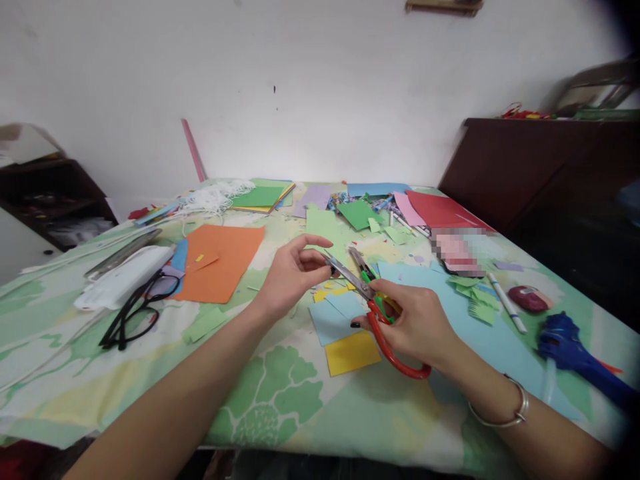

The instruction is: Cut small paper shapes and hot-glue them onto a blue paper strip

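Apparently, scissor work amid cut paper is the step in hand. Nearest on the cloth-covered desk [400,427] lies a yellow paper rectangle [353,355], with a light blue paper piece [324,323] directly beyond it. Above these, the right hand [423,320] has its grip closed about red-handled scissors [364,289]; the left hand [295,267] is raised, fingers loosely curled beside the blade tips, and whether its grip has hold of a scrap cannot be told. By judgement, a further cut would call for parting the blades clear of the left fingertips. The scissors are held aslant, looped red handle toward the wearer, bright narrow blades, seemingly near together, directed away and leftward. Just beyond lies a utility knife [369,272]; farther back, a pale green sheet [320,223], then tangled white cord [220,198].
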The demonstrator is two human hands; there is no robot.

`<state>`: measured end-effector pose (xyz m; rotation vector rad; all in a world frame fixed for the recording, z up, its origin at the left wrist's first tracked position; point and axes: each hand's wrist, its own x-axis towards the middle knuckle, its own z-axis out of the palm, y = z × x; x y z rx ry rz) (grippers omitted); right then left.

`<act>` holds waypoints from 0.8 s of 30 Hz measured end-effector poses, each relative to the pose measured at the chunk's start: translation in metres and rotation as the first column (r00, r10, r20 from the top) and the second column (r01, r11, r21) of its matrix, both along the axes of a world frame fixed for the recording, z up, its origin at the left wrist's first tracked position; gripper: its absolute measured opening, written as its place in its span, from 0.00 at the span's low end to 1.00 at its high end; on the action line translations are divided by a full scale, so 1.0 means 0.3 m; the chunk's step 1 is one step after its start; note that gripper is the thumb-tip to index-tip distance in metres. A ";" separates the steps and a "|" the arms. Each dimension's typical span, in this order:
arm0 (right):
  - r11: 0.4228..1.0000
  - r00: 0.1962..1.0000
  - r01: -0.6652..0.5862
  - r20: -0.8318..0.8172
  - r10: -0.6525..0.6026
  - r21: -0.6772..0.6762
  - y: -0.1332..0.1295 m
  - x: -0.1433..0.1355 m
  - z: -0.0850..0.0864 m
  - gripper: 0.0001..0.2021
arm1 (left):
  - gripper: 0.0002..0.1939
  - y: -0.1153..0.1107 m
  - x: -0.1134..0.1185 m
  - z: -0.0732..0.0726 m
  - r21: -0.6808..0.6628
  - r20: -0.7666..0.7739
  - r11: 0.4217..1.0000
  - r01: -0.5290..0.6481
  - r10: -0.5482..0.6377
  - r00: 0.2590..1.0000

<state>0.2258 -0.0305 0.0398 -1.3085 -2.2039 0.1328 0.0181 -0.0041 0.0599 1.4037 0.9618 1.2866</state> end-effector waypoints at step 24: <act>0.999 0.999 0.019 0.031 -0.020 0.027 0.001 0.003 0.002 0.17 | 0.16 -0.002 0.004 0.008 -0.017 0.047 1.000 -0.025 0.026 0.999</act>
